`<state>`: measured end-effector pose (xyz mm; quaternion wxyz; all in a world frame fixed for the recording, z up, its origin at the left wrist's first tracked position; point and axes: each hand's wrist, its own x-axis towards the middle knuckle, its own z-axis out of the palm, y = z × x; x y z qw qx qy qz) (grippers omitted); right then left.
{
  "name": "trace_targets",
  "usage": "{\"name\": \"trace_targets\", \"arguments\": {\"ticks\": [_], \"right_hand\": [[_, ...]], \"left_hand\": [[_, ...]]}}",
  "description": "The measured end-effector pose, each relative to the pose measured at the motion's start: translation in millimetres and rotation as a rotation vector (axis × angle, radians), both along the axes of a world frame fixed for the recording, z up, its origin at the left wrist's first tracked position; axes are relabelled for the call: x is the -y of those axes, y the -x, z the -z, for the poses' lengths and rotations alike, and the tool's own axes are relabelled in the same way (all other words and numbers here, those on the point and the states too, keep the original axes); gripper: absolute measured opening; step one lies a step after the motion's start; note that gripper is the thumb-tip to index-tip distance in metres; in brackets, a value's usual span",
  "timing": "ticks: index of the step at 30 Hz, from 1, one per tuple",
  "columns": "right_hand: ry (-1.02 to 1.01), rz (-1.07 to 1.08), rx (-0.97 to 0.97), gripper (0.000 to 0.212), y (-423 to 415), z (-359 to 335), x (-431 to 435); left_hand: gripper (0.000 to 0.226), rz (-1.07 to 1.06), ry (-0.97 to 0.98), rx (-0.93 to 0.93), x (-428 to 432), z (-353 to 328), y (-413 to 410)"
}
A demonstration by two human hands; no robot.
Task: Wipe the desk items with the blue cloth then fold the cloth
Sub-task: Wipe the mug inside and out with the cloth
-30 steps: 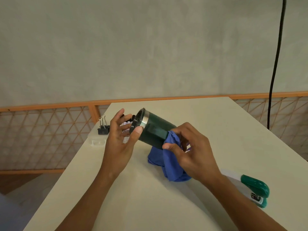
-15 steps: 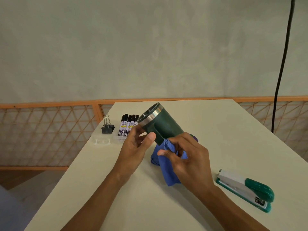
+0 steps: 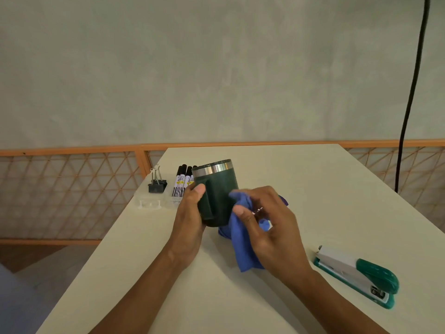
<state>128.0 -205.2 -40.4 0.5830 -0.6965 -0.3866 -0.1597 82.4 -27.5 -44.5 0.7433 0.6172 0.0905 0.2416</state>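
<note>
A: mug point(image 3: 220, 194) looks matte dark green, with a shiny brushed metal rim band.
B: yep, cloth point(image 3: 243, 239) is soft blue fabric, desk point(image 3: 313, 189) smooth matte cream, stapler point(image 3: 361, 277) glossy green plastic.

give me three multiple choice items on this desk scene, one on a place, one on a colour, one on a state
1. Where does the stapler lie?
A. near the desk's right edge
B. beside the binder clip
C. under the cloth

2. What colour is the mug body?
A. red
B. dark green
C. white

3. How is the mug held?
A. upside down
B. lying flat on the desk
C. upright in the left hand

Answers:
1 A, it sits alone to the right of the right hand.
2 B, dark green below a steel rim.
3 C, the rim faces up while the right hand presses the blue cloth to its side.
</note>
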Motion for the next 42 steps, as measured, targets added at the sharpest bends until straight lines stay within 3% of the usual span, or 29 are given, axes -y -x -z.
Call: {"name": "trace_targets", "arguments": {"ticks": [4, 9, 14, 22, 29, 34, 38, 42], "right_hand": [[-0.137, 0.149, -0.120, 0.031, -8, -2, 4], [-0.056, 0.283, 0.103, 0.024, -20, 10, 6], [-0.034, 0.221, 0.185, 0.033, -20, 15, 2], [-0.069, 0.287, 0.266, 0.034, -23, 12, 8], [0.069, 0.254, 0.380, 0.041, -27, 16, 10], [0.164, 0.286, 0.441, 0.030, -35, 10, 24], [0.178, 0.133, 0.380, 0.015, -36, 4, 24], [0.257, 0.212, 0.656, 0.030, -39, 10, 21]], "left_hand": [[0.067, -0.002, 0.105, -0.012, 3, -4, -1], [0.056, 0.085, 0.016, -0.049, 14, -7, 3], [0.077, 0.116, -0.084, -0.024, 2, -9, 7], [0.079, 0.092, -0.247, -0.020, -1, -15, 10], [0.081, 0.036, -0.406, -0.076, -4, -16, 11], [0.084, -0.019, -0.538, -0.071, -5, -20, 16], [0.085, -0.030, -0.594, -0.046, -2, -21, 17], [0.090, -0.083, -0.702, -0.036, -5, -19, 18]]}}
